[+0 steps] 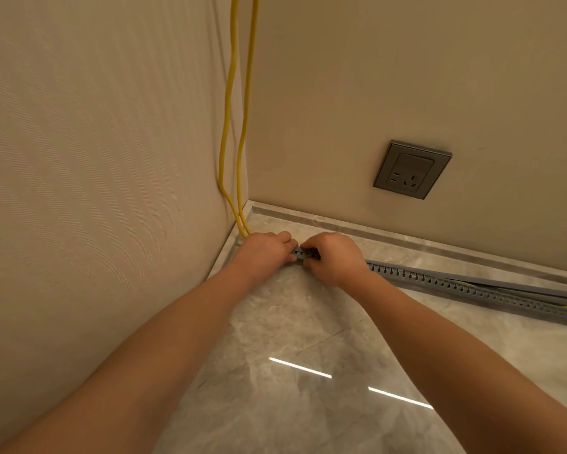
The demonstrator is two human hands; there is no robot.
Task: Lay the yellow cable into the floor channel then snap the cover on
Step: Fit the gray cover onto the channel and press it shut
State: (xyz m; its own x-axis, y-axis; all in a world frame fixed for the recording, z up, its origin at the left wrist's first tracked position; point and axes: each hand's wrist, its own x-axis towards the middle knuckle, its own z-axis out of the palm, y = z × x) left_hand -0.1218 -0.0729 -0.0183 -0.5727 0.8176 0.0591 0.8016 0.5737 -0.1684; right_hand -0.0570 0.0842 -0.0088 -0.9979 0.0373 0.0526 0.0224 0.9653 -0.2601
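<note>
Two strands of yellow cable (pixel 239 132) hang down the room corner and reach the floor behind my left hand (pixel 265 251). A grey slotted floor channel (pixel 455 285) runs along the marble floor from my hands toward the right edge. A little yellow cable shows inside it at the far right. My left hand and my right hand (pixel 336 257) sit side by side on the channel's left end, fingers curled round the grey plastic. The channel's end is mostly hidden under both hands. I cannot tell a separate cover from the channel.
A grey wall socket (pixel 411 170) sits low on the back wall. A stone skirting (pixel 406 245) runs along that wall just behind the channel. The striped left wall (pixel 95 191) stands close beside my left arm. Glossy marble floor (pixel 308 371) lies in front.
</note>
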